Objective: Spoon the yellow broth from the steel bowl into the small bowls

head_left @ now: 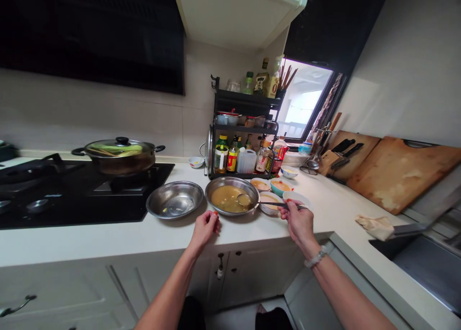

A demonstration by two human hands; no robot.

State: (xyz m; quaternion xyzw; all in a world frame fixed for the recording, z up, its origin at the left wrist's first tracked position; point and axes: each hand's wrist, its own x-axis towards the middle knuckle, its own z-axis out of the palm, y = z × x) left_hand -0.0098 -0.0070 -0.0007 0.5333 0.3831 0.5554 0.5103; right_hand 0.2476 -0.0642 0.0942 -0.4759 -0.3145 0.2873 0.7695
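Note:
My right hand [298, 219] is closed on the handle of a metal ladle [252, 201]. The ladle's bowl dips into a steel bowl of yellow-brown liquid [232, 196] on the white counter. My left hand [206, 225] rests curled on the counter edge, just in front of that bowl, with nothing visible in it. An empty steel bowl [175, 200] sits to the left. Right of the liquid, three small bowls [271, 204] [260, 184] [281, 186] hold the same yellowish liquid.
A lidded pot [118, 155] stands on the black hob [72, 195] at left. A black rack of bottles [245, 138] backs the counter. Wooden cutting boards [399, 169] and knives [342, 152] lean at right, with a cloth [374, 226] beside the sink [425, 267].

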